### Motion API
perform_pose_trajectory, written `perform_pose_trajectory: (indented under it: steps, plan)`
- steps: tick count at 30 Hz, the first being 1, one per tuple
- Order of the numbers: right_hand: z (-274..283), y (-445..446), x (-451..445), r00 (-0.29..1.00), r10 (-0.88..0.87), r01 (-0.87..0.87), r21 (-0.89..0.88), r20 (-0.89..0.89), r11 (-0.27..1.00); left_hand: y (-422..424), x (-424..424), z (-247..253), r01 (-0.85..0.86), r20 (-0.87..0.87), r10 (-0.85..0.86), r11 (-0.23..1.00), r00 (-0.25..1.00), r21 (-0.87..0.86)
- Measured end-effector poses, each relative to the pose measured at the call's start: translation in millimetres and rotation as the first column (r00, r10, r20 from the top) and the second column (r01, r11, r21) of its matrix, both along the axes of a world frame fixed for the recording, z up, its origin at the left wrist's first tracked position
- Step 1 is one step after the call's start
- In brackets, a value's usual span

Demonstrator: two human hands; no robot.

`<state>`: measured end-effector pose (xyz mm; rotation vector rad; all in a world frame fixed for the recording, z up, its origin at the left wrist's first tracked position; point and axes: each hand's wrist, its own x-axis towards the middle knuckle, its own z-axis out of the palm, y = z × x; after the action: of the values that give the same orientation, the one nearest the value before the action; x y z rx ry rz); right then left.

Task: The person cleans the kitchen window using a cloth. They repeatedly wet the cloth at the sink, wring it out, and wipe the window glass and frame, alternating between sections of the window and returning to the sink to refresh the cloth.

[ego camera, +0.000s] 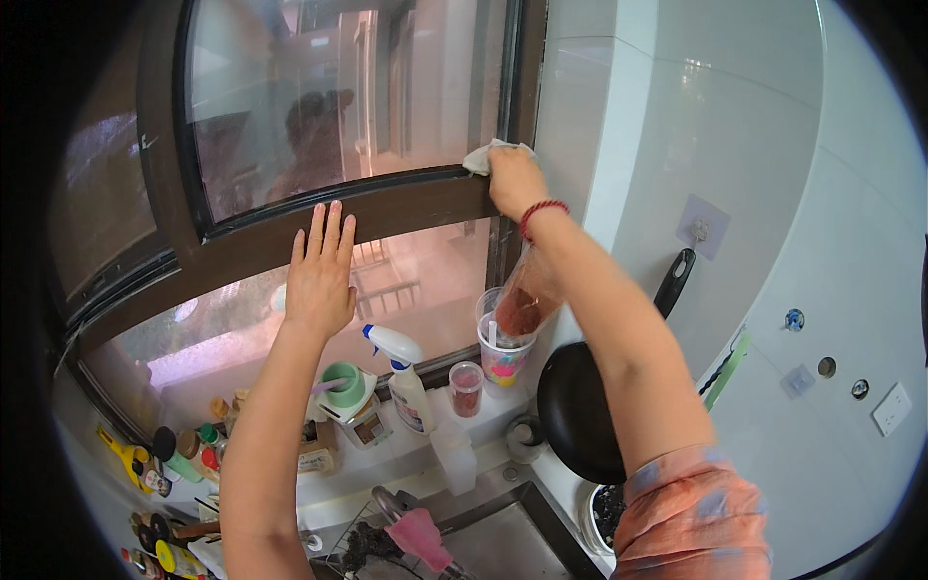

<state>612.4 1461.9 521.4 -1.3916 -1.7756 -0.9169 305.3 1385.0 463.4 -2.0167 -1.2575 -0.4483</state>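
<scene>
My right hand (516, 177) grips a pale cloth (478, 159) and presses it into the lower right corner of the upper window pane (406, 87). A braided red bracelet (544, 210) circles that wrist. My left hand (321, 279) holds nothing; its fingers are spread and its fingertips rest against the brown window frame rail (417, 206). Beneath the rail is a lower pane (428, 268), partly hidden by my left hand and forearm.
On the sill stand a spray bottle (408, 395), a green cup (342, 384), a clear cup (465, 391) and a patterned plastic cup (505, 357). A black frying pan (576, 413) hangs at right. Below are the sink (500, 544) and faucet with a pink cloth (420, 536). Several bottles (177, 457) crowd the left.
</scene>
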Motion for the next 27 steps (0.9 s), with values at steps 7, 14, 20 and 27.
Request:
perform_pose_trajectory:
  steps: [7, 14, 20, 27]
  plan:
    - [-8.7, -23.5, 1.1, 0.969, -0.034, 0.026, -0.035, -0.243, 0.999, -4.3, 0.2, -1.8, -0.034, 0.024, 0.034, 0.999, 0.999, -0.009]
    - [-76.6, -10.1, -63.1, 0.696, 0.104, 0.047, 0.189, -0.711, 0.981, -4.5, -0.1, 2.1, -0.036, 0.009, 0.036, 0.998, 0.999, -0.056]
    - [-104.7, -0.3, -87.9, 0.585, 0.159, 0.092, 0.260, -0.795, 0.961, -5.0, 6.1, 3.7, -0.045, 0.001, 0.046, 0.998, 0.999, -0.049]
    - [-140.1, -27.1, -105.6, 0.879, 0.138, -0.163, -0.015, -0.456, 0.987, -1.3, -1.1, -2.3, -0.081, -0.006, 0.081, 0.995, 0.997, -0.059]
